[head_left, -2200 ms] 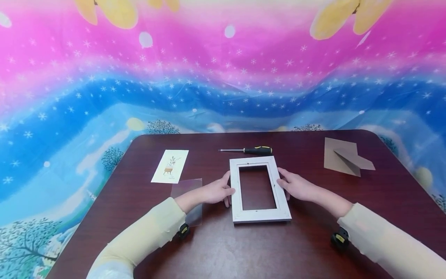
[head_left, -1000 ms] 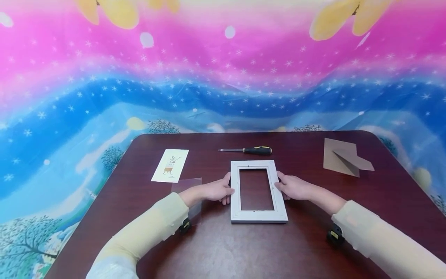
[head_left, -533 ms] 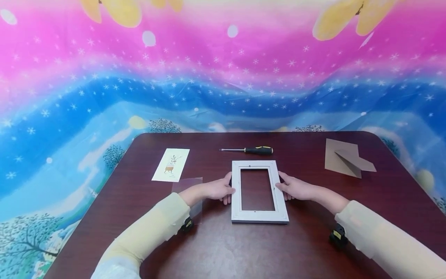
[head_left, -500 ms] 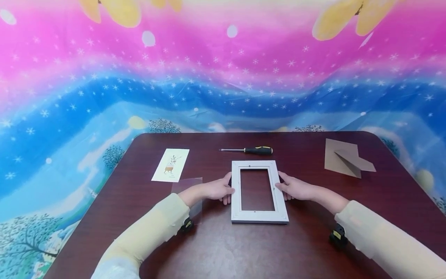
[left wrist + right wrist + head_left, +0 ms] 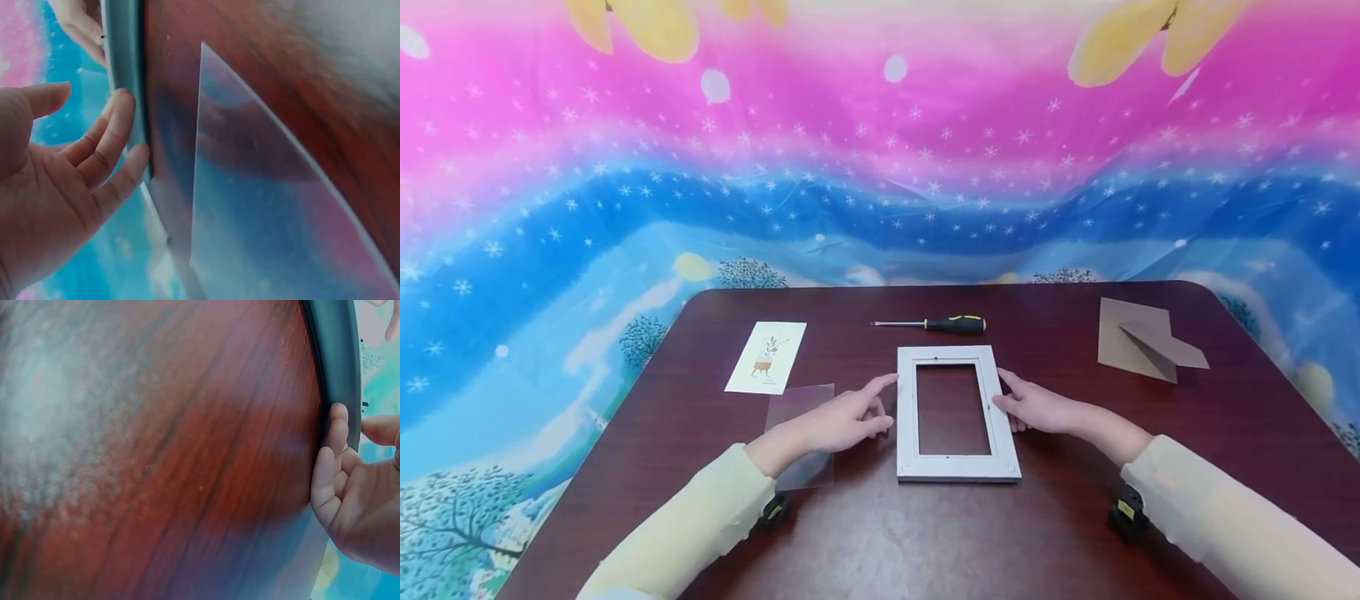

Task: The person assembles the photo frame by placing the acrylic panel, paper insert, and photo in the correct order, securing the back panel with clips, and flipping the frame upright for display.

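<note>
A white picture frame (image 5: 907, 417) lies on the dark table, its rectangular middle showing the tabletop through it. My left hand (image 5: 846, 421) is beside its left edge, fingers loose and the index finger reaching toward that edge. In the left wrist view, fingertips (image 5: 128, 109) are close to or touching the frame's side (image 5: 128, 56), with the thumb lifted away. On the opposite side my right hand (image 5: 1041, 406) grips the right edge, thumb on top. The right wrist view shows its fingers (image 5: 324, 478) curled against the frame's side (image 5: 337, 362).
A clear plastic sheet (image 5: 808, 471) lies under the left forearm. Behind it is a card with a plant picture (image 5: 782, 342). A screwdriver (image 5: 955, 324) lies beyond the frame. At the far right sits a brown backing board with a stand (image 5: 1131, 325).
The picture frame was set straight and flat on the table. My left hand has since let go of it and drawn slightly left and nearer, while the right hand has stayed put.
</note>
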Demonstrator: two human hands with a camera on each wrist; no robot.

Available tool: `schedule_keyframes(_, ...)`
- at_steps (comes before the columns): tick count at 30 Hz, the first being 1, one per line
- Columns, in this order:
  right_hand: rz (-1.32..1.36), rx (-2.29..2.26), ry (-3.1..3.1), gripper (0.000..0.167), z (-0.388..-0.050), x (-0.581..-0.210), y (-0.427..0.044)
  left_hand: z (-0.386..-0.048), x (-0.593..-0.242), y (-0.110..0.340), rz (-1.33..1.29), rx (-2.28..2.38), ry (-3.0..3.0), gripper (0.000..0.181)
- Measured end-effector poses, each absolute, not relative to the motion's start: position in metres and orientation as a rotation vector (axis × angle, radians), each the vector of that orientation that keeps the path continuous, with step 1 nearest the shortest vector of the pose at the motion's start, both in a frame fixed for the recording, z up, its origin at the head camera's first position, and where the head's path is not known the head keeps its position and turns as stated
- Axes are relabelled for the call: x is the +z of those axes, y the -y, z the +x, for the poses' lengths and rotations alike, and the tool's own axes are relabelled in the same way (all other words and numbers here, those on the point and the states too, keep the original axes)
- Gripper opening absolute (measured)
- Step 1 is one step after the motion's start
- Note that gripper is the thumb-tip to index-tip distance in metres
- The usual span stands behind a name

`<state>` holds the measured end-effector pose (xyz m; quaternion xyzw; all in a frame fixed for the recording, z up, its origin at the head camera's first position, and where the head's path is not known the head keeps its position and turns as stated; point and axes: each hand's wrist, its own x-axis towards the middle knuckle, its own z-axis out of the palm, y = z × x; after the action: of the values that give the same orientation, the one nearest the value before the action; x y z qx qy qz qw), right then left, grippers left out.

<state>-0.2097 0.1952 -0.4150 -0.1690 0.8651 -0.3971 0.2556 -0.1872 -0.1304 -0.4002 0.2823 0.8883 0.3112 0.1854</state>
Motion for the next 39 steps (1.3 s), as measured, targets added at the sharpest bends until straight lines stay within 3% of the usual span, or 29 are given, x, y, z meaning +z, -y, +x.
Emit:
schedule_keyframes(8,-0.461,-1.101,-2.343,0.066,-0.209,-0.415,-0.195,-0.171,-0.387,0.182,0.784,0.579,-2.799,0.05)
schedule_keyframes(17,-0.463,-1.1,-2.358,0.065,-0.209,-0.417,-0.194,-0.158,-0.391,0.235,0.523,0.431,-2.873,0.073)
schedule_keyframes(39,-0.455,-1.13,-2.359,0.066,-0.207,-0.416,-0.195,-0.162,-0.4,0.244,0.423,0.358,-2.805,0.084)
